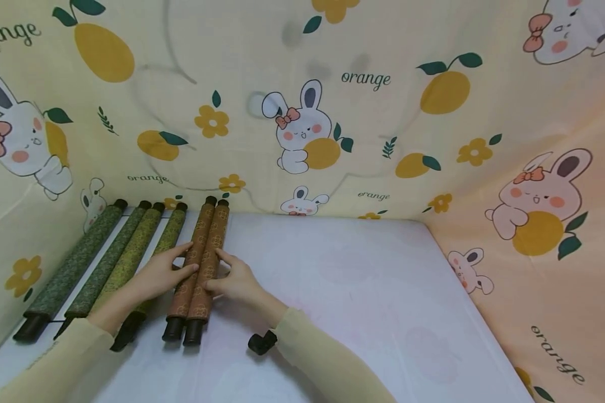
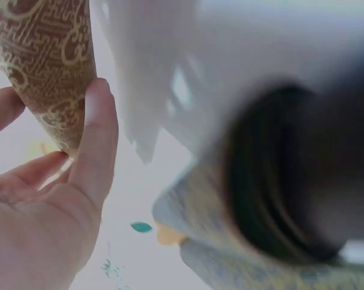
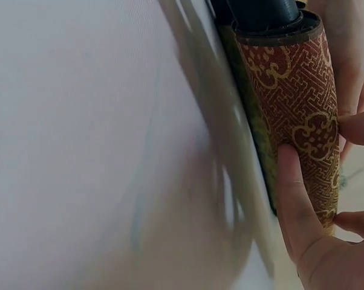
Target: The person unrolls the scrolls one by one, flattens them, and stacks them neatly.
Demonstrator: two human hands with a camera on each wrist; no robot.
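Two rolled brown scrolls with a gold pattern and black rod ends lie side by side on the white table, left of centre in the head view. My left hand (image 1: 156, 275) grips the left brown scroll (image 1: 182, 294) near its middle, thumb on one side and fingers on the other, as the left wrist view also shows. Around the right brown scroll (image 1: 208, 262) my right hand (image 1: 239, 281) has thumb and fingers at its sides. In the right wrist view, the gold-patterned scroll (image 3: 291, 84) shows its dark rod end close up.
Left of the brown pair lie a dark green scroll (image 1: 78, 260), a narrower green scroll (image 1: 106, 260) and two yellow-green scrolls (image 1: 133, 252), partly behind my left arm. Printed cloth walls (image 1: 222, 162) enclose the white tabletop (image 1: 363, 291) at the back and sides.
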